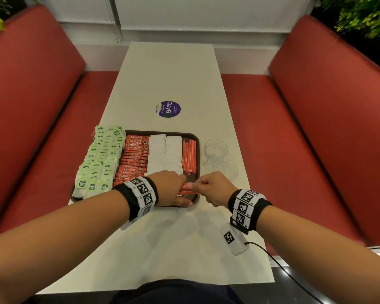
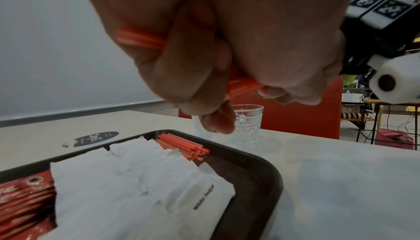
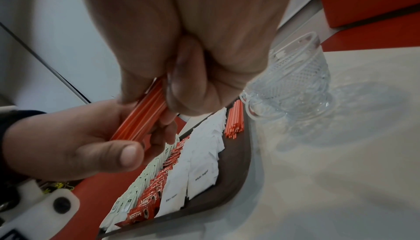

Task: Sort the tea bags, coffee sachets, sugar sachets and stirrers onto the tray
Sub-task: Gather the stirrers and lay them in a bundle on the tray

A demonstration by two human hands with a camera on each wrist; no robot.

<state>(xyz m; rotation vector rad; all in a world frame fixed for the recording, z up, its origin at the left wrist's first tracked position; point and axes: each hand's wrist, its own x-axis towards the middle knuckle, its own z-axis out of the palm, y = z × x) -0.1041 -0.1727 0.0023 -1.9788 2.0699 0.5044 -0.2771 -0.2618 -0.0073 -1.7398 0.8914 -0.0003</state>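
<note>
We held a small bundle of red stirrers [image 1: 190, 187] between both hands over the near right corner of the dark tray [image 1: 196, 140]: our left hand [image 1: 170, 189] curled its fingers and thumb round one end, and our right hand [image 1: 215, 188] pinched the other end between thumb and fingers. The tray lay on the white desk [image 1: 169, 73], near its left edge. On it, from left to right, lay rows of green tea bags [image 1: 99, 159] spilling over the left rim, red coffee sachets [image 1: 134, 156], two columns of white sugar sachets [image 1: 165, 152], and a stack of stirrers already on the tray [image 1: 189, 155] along the right rim. Just beside the tray's right edge stood two clear patterned glasses [image 1: 216, 149], close together on the desk. A round purple sticker [image 1: 168, 109] sat on the desk beyond the tray. Red benches [image 1: 316, 106] flanked the desk on both sides.
</note>
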